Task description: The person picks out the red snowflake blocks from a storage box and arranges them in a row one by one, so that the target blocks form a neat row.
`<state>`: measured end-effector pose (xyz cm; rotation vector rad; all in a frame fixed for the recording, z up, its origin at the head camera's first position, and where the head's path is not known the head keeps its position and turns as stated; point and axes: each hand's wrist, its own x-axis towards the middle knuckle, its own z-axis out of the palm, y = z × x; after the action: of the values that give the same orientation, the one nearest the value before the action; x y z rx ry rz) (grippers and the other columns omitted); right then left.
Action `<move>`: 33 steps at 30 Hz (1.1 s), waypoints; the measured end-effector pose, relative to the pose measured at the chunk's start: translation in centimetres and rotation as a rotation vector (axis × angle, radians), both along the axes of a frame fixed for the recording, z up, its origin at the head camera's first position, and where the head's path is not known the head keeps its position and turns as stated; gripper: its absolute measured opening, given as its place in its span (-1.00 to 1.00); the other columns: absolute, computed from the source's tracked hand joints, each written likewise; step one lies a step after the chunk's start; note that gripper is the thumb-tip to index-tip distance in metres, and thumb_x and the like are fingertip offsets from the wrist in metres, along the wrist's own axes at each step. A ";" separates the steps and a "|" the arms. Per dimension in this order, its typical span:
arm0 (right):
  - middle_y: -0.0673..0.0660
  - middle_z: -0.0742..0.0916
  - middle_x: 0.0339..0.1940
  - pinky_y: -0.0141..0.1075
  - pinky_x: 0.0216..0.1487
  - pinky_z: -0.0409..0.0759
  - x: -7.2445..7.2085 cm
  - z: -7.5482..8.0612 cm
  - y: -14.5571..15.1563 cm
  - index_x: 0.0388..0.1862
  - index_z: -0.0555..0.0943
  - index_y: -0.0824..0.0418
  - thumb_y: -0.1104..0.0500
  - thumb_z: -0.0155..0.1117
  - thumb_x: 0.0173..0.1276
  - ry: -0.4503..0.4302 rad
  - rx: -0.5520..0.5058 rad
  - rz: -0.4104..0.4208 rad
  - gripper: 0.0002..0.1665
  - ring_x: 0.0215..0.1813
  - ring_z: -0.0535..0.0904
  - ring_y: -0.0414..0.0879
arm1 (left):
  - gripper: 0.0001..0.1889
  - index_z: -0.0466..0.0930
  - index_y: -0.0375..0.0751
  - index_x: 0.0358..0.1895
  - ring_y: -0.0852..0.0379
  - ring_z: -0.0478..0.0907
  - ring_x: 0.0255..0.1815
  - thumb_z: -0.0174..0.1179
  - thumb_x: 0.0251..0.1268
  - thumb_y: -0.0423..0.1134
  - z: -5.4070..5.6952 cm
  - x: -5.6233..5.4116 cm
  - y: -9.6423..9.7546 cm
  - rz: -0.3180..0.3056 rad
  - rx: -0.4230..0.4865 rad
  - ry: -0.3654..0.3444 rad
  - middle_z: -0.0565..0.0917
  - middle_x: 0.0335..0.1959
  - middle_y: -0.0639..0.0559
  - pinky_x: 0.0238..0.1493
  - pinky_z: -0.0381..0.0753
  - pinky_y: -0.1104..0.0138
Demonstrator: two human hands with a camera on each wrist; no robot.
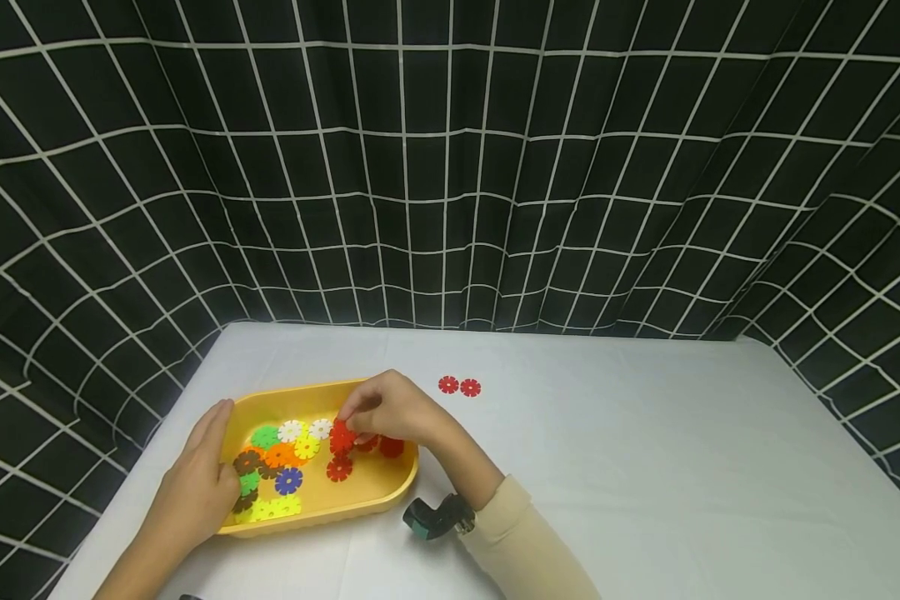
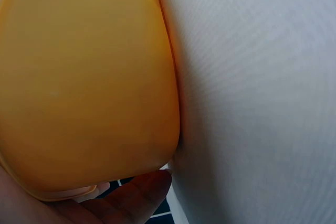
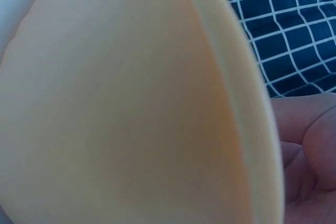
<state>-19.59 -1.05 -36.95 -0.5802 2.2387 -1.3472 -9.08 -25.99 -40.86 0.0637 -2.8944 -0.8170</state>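
A yellow plastic tray [image 1: 360, 487] holds several notched plastic discs in many colours. My left hand [image 1: 198, 487] grips the tray's left end, its thumb over the rim; in the left wrist view its fingers [image 2: 139, 199] lie against the outer wall. Above the tray's right half, my right hand [image 1: 396, 408] pinches a red notched disc [image 1: 341, 435] between thumb and fingertips. Other red discs lie close by, one red disc [image 1: 339, 468] just below and another [image 1: 392, 447] by the right wall. The tray wall [image 3: 131, 103] hides much of the right hand in the right wrist view.
Two red discs [image 1: 470, 387] lie side by side on the white tablecloth [image 1: 645, 450], behind and right of the tray. A blue disc [image 1: 288, 481] and yellow discs [image 1: 270, 509] are near the tray's front. A black grid-patterned curtain [image 1: 450, 167] stands behind the table.
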 end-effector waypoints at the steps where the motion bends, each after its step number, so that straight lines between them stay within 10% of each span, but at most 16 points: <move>1: 0.00 0.73 -0.42 -0.20 -0.29 0.76 -0.1 0.0 0.1 -0.34 0.77 0.16 0.33 0.38 0.31 0.000 -0.007 -0.004 -0.89 -0.39 0.72 -0.01 | -0.14 -0.14 -0.44 0.58 -0.53 0.07 0.45 -0.06 0.13 -0.55 0.0 0.0 0.0 0.000 0.000 0.001 -0.02 0.57 -0.39 0.27 0.17 -0.42; 33: 0.14 0.77 -0.33 -0.04 -0.06 0.75 -4.1 0.7 6.5 -0.22 0.75 0.28 0.34 0.34 0.31 0.007 -0.118 -0.250 -0.90 -0.32 0.74 0.04 | -0.13 -0.12 -0.41 0.58 -0.53 0.11 0.43 -0.06 0.11 -0.55 -0.1 0.0 -0.1 -0.006 0.001 0.043 0.01 0.56 -0.37 0.23 0.22 -0.44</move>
<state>-23.70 5.40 -36.25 -0.3525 2.3085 -1.6102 -9.05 -26.05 -41.00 0.0371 -2.8554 -0.8100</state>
